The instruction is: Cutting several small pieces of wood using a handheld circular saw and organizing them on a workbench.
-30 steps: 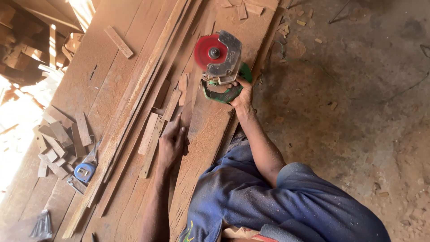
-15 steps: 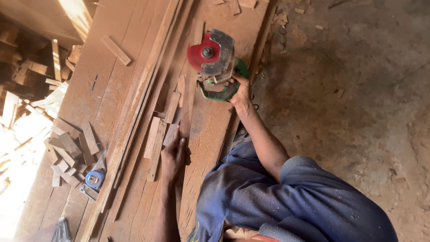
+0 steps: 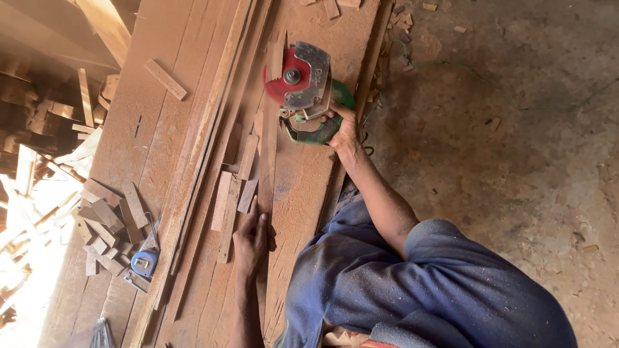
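My right hand [image 3: 343, 127] grips the green handle of a circular saw [image 3: 302, 84] with a red blade and a grey metal guard. The saw sits on a long narrow wooden strip [image 3: 267, 161] that lies along a wide plank [image 3: 309, 180] dusted with sawdust. My left hand [image 3: 251, 240] lies flat on the near end of that strip and presses it against the plank. Short offcuts [image 3: 233, 193] lie just left of the strip.
Long thin battens [image 3: 206, 142] run along the bench to the left. A blue tape measure [image 3: 144, 261] lies among small wood blocks [image 3: 106, 225] at the lower left. A scrap pile [image 3: 39, 129] fills the far left. Bare dirt floor [image 3: 503, 142] lies to the right.
The saw and my right hand have shifted slightly along the strip. My left hand stays flat on the strip's near end. The view has moved a little.
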